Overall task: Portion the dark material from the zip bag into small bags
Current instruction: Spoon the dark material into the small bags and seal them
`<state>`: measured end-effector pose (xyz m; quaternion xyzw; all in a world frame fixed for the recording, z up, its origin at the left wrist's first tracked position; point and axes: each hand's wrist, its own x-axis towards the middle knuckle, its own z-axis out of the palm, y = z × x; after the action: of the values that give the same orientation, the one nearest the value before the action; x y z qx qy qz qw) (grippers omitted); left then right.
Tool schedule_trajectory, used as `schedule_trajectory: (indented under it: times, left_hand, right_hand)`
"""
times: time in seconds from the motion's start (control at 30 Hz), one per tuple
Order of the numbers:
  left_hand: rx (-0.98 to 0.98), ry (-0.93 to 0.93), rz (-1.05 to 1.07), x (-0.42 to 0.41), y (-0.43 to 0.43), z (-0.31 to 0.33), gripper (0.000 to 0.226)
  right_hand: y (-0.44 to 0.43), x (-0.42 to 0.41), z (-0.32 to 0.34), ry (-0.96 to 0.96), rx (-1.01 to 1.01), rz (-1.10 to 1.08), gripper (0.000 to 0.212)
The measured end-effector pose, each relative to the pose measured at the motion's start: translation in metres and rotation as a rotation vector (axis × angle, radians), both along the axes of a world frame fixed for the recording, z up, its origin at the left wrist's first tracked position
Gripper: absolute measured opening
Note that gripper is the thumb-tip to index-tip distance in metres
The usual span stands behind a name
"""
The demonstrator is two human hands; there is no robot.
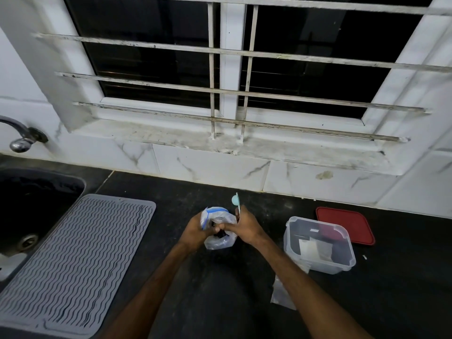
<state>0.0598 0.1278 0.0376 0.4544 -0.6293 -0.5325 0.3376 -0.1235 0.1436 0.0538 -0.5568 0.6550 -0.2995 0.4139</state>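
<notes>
In the head view, the zip bag [218, 221] stands on the dark tabletop [403, 277] in front of the person, with both hands at its mouth. The left hand [194, 231] has its fingers curled round the bag's left edge by the blue zip strip. The right hand [247, 228] grips a pale blue spoon [236, 201], bowl pointing up, and seems to pinch the bag's right edge as well. The dark material [220, 234] sits low inside the bag. A small bag [283, 292] lies flat near the right forearm, and more sit in a clear container [318, 243] beside a red lid [345, 225].

The soft bag has only the hands to prop it, so a slackened grip could let it slump and spill. The right forearm could also sweep the loose small bag aside.
</notes>
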Motion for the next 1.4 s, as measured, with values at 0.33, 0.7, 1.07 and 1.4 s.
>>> schedule_trajectory:
  times: [0.33, 0.7, 1.07, 1.4]
  left_hand:
    - [-0.021, -0.035, 0.172, -0.005, 0.005, -0.001, 0.030]
    - [0.026, 0.020, 0.177, -0.007, 0.000, -0.011, 0.048]
    - [0.290, -0.040, 0.303, -0.016, 0.015, -0.034, 0.015]
    - [0.360, -0.027, 0.363, -0.012, 0.020, -0.055, 0.017]
  right_hand:
    - [0.001, -0.001, 0.006, 0.145, -0.058, 0.002, 0.035]
    - [0.004, -0.002, 0.007, 0.148, -0.055, 0.009, 0.041]
    - [0.027, 0.001, 0.003, 0.509, -0.067, 0.034, 0.049]
    - [0.037, 0.027, -0.022, 0.816, 0.033, 0.222, 0.030]
